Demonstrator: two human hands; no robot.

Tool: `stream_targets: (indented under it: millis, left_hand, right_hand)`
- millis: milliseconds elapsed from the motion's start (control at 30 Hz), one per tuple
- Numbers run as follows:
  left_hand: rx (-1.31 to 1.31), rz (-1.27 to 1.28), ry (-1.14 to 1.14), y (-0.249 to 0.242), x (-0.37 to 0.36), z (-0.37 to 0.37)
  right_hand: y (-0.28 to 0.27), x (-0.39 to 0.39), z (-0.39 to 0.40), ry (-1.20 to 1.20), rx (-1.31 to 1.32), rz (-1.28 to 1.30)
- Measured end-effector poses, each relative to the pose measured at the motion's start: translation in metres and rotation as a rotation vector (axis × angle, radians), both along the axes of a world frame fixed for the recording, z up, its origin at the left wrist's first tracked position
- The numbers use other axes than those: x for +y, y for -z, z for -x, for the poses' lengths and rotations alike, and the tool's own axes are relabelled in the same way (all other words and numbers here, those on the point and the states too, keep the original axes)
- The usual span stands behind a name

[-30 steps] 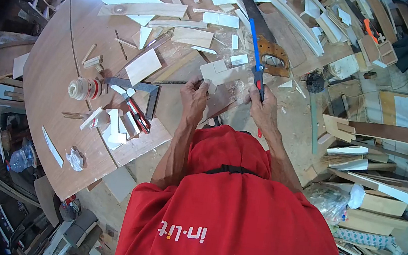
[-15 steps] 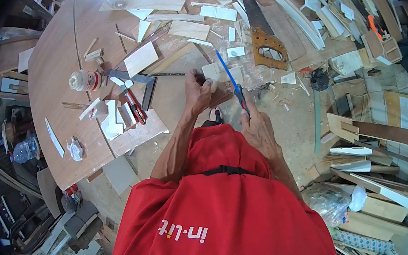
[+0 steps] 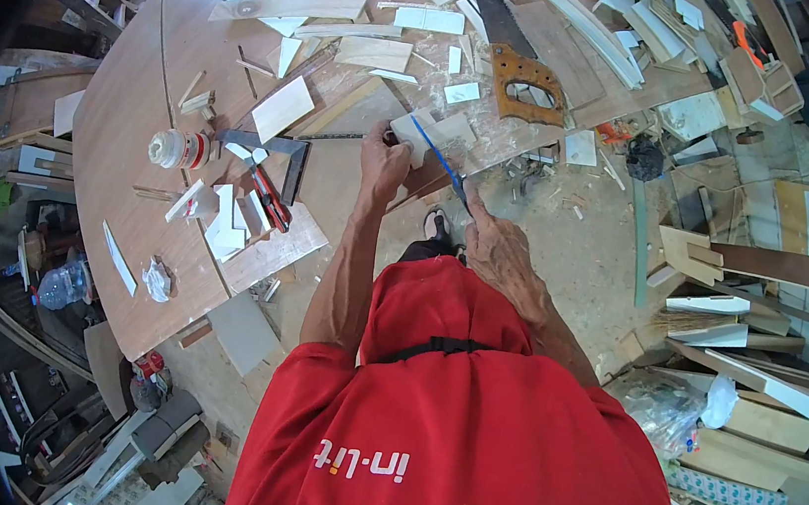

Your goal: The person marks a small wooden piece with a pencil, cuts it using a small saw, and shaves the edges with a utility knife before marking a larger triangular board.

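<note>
Upper centre, I see the left hand point(image 3: 385, 164) pinching a pale board point(image 3: 418, 152) by the table point(image 3: 111, 159) edge; the right hand point(image 3: 497, 248) grips a blue-bladed tool point(image 3: 439, 154); floor point(image 3: 590, 244) spreads rightward.

A wooden-handled saw point(image 3: 508, 58), a jar point(image 3: 177, 149) and a crumpled white wad point(image 3: 157, 280) rest on the tabletop point(image 3: 125, 126).

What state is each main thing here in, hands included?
Left hand, gripping the pale piece
Right hand, closed around the blue-bladed tool
Pale piece, held; cut or uncut unclear
Blue-bladed tool, held; blade contact unclear
Handsaw, lying unheld
Metal square, lying unheld
Jar, unheld
White wad, crumpled
</note>
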State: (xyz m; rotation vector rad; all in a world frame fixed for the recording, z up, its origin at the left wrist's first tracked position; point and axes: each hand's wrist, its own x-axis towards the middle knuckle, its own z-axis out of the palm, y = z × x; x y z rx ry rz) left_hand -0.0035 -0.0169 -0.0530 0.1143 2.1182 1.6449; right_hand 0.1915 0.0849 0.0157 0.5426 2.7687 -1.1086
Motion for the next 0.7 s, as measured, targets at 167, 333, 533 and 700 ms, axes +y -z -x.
stream_targets:
  millis: [167,333,533,700]
  left_hand:
    - [0.041,0.088,0.038,0.007,-0.003,0.002]
    - [0.254,0.129,0.024,0.017,-0.004,0.005]
    - [0.361,0.193,0.095,-0.009,-0.004,0.003]
    - [0.283,0.142,0.151,0.004,-0.006,0.008]
  right_hand:
    - [0.01,-0.004,-0.002,-0.009,0.036,-0.021]
    - [0.004,-0.012,0.0,-0.006,-0.019,-0.012]
    - [-0.011,-0.013,0.007,-0.015,-0.092,-0.022]
    - [-0.01,-0.014,0.029,-0.055,-0.112,-0.092]
